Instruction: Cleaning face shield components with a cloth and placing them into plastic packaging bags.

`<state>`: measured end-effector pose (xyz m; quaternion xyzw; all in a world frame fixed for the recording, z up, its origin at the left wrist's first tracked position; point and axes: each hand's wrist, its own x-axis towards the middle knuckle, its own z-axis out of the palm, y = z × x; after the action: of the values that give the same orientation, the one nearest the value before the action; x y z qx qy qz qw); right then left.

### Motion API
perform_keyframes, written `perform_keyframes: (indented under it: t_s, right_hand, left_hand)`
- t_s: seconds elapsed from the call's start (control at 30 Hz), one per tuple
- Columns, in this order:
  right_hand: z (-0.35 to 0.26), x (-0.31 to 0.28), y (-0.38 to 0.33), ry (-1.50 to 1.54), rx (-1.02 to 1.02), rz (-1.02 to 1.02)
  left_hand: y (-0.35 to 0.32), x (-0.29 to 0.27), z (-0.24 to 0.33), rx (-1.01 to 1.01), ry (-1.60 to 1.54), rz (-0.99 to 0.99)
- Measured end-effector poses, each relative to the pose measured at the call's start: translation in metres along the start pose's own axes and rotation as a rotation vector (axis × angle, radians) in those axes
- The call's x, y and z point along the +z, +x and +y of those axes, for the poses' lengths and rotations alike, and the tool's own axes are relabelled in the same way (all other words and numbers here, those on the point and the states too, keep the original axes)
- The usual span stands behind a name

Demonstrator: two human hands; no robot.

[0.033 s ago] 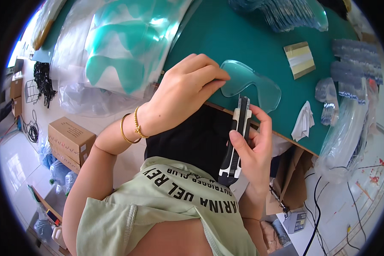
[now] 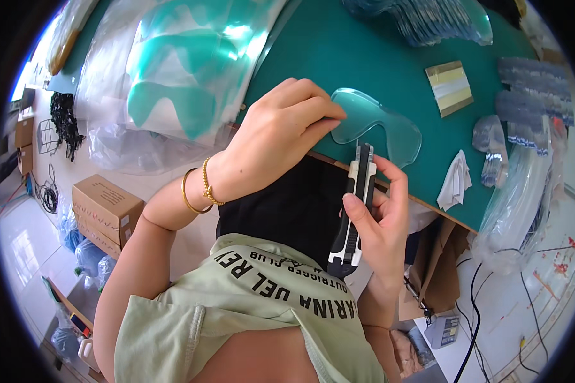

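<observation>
So this clear goggle-shaped lens (image 2: pixel 399 131) is at the near edge of my green table (image 2: pixel 326 57), and my left hand (image 2: pixel 271 134) has its left end pinched. My right hand (image 2: pixel 384 223) is wrapped around a black-and-white utility knife (image 2: pixel 366 175), tip right by the lens's notch. White cloth (image 2: pixel 455 182) and a yellowish pad (image 2: pixel 449 89) sit off right, lens stack (image 2: pixel 421 22) farther back.

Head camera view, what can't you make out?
In the head view:
Clear visor piece: left end, partly behind fingers of the left hand.
Cutter: blade, too small to tell if out.
Right hand: some fingertips, hidden behind the cutter.
Stacked visors: upper part, cut off by the top edge.
</observation>
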<state>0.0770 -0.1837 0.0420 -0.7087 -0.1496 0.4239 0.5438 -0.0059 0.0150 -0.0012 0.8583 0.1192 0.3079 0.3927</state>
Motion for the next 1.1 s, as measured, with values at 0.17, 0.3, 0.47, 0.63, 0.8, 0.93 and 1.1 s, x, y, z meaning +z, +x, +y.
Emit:
perform_keyframes:
  t_s: [0.17,0.3,0.47,0.63,0.8,0.93,1.1]
  right_hand:
    - [0.004,0.001,0.003,-0.023,0.045,-0.043]
    - [0.005,0.003,0.004,-0.046,0.018,-0.031]
    - [0.006,0.003,0.007,-0.02,0.057,-0.052]
    - [0.008,0.005,0.007,0.017,0.07,-0.047]
    - [0.019,0.01,0.007,0.047,0.002,-0.031]
    - [0.023,0.012,0.007,0.072,-0.004,-0.034]
    - [0.029,0.016,0.007,0.073,-0.027,-0.03]
  left_hand:
    - [0.003,0.005,-0.005,0.01,0.023,-0.055]
    - [0.002,0.006,-0.007,0.021,0.039,-0.088]
    - [0.001,0.006,-0.007,0.009,0.036,-0.092]
    - [0.002,0.004,-0.006,0.003,0.032,-0.104]
    - [0.003,0.001,-0.005,-0.034,0.013,-0.165]
    - [0.003,0.001,-0.004,-0.05,0.008,-0.179]
    - [0.004,0.0,-0.005,-0.059,0.0,-0.182]
